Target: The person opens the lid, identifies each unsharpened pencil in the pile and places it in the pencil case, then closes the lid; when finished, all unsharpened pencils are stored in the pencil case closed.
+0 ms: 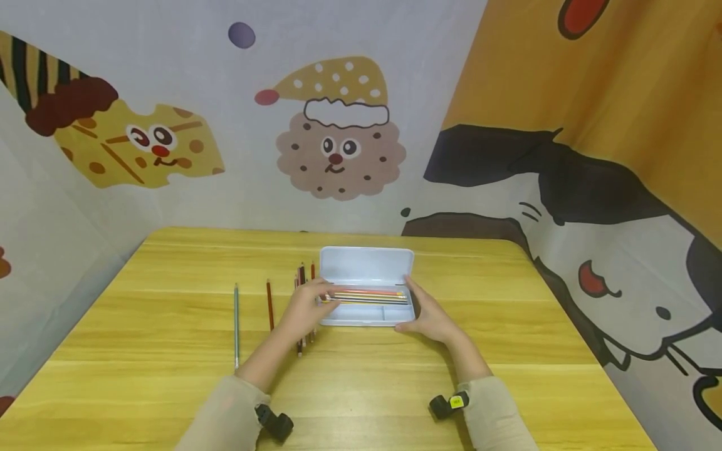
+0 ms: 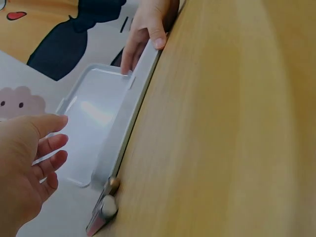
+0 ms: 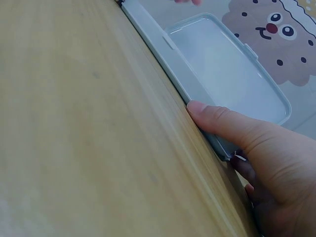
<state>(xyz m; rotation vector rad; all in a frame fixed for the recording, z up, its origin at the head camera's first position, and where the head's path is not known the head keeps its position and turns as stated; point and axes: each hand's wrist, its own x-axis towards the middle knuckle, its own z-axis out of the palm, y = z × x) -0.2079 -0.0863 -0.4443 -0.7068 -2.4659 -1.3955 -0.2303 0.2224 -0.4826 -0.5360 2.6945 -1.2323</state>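
A white pencil case (image 1: 366,265) stands with its lid raised toward the wall. Several pencils (image 1: 372,299) lie side by side in its long compartment; smaller compartments run along the front. My right hand (image 1: 431,318) grips the case's right end, thumb (image 3: 217,117) at the front corner and fingers around the end. Over the left end hovers my left hand (image 1: 304,308), its fingers (image 2: 52,143) loosely bent and apart, with nothing visible between them. Left of the case, a bunch of pencils (image 1: 301,275) lies partly hidden by the left hand and forearm.
Farther left on the wooden table (image 1: 169,300) lie a reddish-brown pencil (image 1: 270,304) and a blue-grey pencil (image 1: 237,326), apart from each other. A cartoon-printed cloth (image 1: 462,62) hangs behind the table's far edge and along its sides.
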